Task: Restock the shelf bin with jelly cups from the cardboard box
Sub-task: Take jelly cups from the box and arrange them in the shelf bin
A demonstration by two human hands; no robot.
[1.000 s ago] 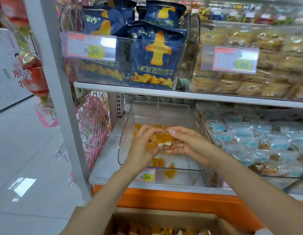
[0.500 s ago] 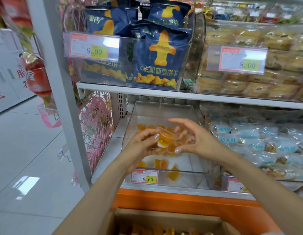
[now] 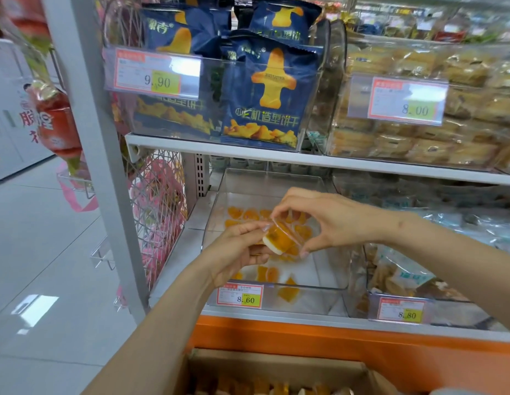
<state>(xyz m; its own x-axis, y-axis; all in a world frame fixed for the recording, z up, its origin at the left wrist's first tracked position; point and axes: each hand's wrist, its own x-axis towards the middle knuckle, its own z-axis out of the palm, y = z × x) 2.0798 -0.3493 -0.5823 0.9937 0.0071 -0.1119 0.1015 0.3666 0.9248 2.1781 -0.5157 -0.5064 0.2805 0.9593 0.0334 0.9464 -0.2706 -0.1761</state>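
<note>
Jelly cup (image 3: 279, 238) held over the clear shelf bin (image 3: 328, 292) — an orange cup with a pale base, tilted, caught between both hands above the middle of the bin. The left hand (image 3: 242, 249), reaching in from 7 o'clock, has its fingers curled round the cup's near side. The right hand (image 3: 328, 218), coming from 3 o'clock, arches over the cup, thumb and fingertips pinching what looks like the clear film at its top edge. Neither hand is free. Below, loose cups (image 3: 248, 215) lie in a thin layer toward the bin's 12 o'clock end, with a few more by the front wall at 6 o'clock, behind the 8.60 price tag (image 3: 239, 295). The cardboard box (image 3: 276, 363) sits open at 6 o'clock at the bottom of the view, more orange cups visible inside. The step in hand appears to be setting this cup down — best done by lowering it into the thinly covered middle rather than dropping it from height. It should be kept level so it does not roll onto its neighbours, and the right hand should let go first while the left steadies it. With the bin mostly unfilled, the restock looks to be at an early stage.
</note>
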